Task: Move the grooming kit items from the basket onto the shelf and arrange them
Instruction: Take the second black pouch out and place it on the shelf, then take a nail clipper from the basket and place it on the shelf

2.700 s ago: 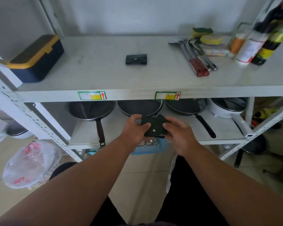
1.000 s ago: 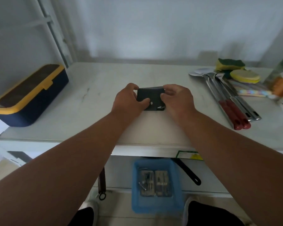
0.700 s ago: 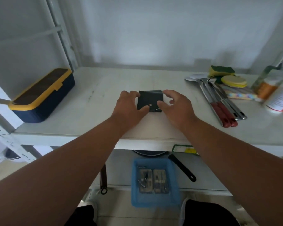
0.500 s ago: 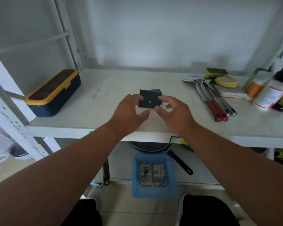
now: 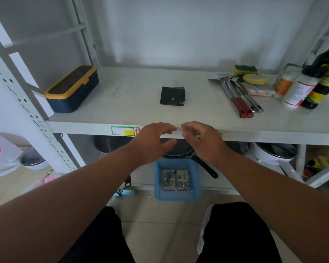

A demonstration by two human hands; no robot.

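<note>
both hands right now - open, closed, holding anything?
Left hand: open, fingers loosely curled, holding nothing.
Right hand: open, fingers loosely curled, holding nothing.

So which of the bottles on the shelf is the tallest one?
The dark bottle at the far right. Its neck rises well above the white bottle with the red-edged label and the small orange-labelled jar next to it.

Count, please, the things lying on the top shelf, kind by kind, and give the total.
Black snap-button pouches: at least 1; a second may lie under it
Navy box with yellow lid: 1
Long-handled metal utensils: about 4
Yellow-green sponges and scrubbers: about 3
Bottles and jars: about 4
Total: about 13
</note>
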